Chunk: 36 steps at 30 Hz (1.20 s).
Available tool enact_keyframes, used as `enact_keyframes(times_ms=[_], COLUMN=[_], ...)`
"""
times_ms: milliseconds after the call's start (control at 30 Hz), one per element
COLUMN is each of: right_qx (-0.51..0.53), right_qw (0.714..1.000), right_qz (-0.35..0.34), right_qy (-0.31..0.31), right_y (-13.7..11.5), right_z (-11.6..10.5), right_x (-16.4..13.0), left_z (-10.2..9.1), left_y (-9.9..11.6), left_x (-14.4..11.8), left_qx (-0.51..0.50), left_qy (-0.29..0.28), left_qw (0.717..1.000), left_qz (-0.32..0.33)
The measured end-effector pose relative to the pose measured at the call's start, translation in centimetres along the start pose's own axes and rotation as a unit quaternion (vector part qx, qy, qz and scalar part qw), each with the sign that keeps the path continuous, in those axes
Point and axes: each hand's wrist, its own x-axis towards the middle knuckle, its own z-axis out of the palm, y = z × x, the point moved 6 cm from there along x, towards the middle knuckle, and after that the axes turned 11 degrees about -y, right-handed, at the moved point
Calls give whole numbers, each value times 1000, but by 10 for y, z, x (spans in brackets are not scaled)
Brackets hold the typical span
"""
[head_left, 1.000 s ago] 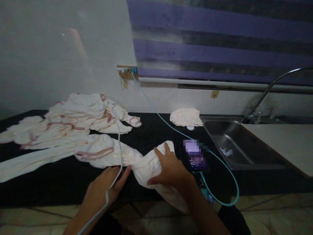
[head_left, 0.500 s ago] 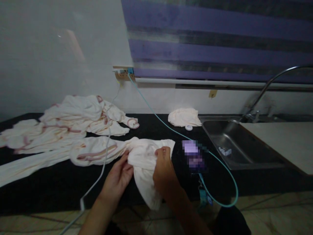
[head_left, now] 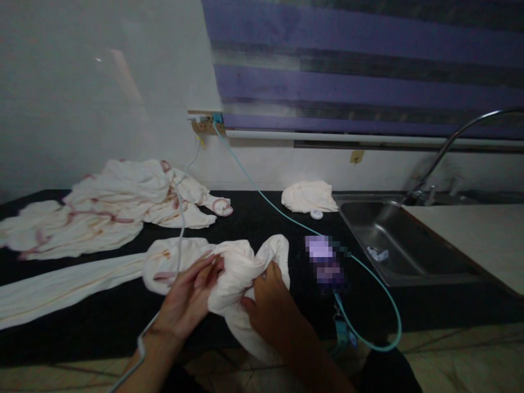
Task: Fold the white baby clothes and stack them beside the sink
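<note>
Both hands, left hand (head_left: 189, 299) and right hand (head_left: 267, 305), have fingers pinched on the bunched white cloth (head_left: 237, 267) at lower centre of the black desk (head_left: 82, 305) (soft, floppy, probably light, so grab the edges).

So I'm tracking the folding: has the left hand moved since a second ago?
Yes. The left hand has come up from the counter's front edge onto the white cloth, toward the wall socket.

On the counter (head_left: 102, 305) a bunched garment (head_left: 237, 273) lies at the front edge between both hands, a garment pile (head_left: 110, 204) behind-left, a phone (head_left: 325, 262) just right, a sink (head_left: 393, 245) farther right, and a folded cloth (head_left: 309, 196) behind.
</note>
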Motion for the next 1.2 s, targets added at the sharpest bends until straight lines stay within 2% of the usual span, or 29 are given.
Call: enact_keyframes(times_ms=[33,100,200,267,367,433,467,500,533,567,600,633,700,800,867,967,1033,1100,1133,1200], right_qx=[18,60,80,67,25,-11,-27,-40,-50,-57,-62,-66,-73,-87,-90,-82,-79,-83,-87,-93], right_qw=[1000,997,996,996,995,997,997,996,995,993,991,989,985,982,984,990,993,994,995,994], right_qz=[14,32,31,56,97,83,75,70,72,80,93,104,116,120,111,87,73,60,54,47], right_qy=[-9,-25,-19,-16,-18,-3,10,25,42,58,74,87,105,115,103,70,44,25,22,25], right_y=[2,2,-1,1,7,7,6,5,5,5,7,8,11,19,23,26,26,25,25,24], right_z=[-2,-6,-10,-6,6,12,13,14,15,15,15,14,14,12,11,11,13,15,16,17], right_x=[-1,-2,0,1,2,1,0,-1,-3,-4,-5,-5,-5,-3,-2,-5,-8,-10,-11,-13], left_z=[4,14,19,10,-6,-18,-23,-26,-25,-22,-18,-15,-15,-26,-33,-45,-51,-52,-50,-44], left_y=[-1,-1,-5,-7,0,19,34,51,67,80,87,90,81,48,31,22,15,9,8,10], left_x=[-1,-4,-9,-10,-4,2,4,3,-1,-5,-9,-12,-11,-5,-3,1,6,14,17,21], left_qx=[-109,-238,-272,-237,-133,-15,66,164,269,368,451,513,597,673,687,671,672,669,654,580], left_qy=[11,17,29,57,44,32,38,45,49,44,29,9,-39,-118,-143,-101,-82,-82,-81,-63], left_qw=[994,969,956,965,988,999,994,973,934,884,833,794,758,723,705,712,710,717,734,800], left_qz=[-27,-65,-107,-101,-64,18,84,157,228,285,319,326,261,107,104,181,193,178,167,143])
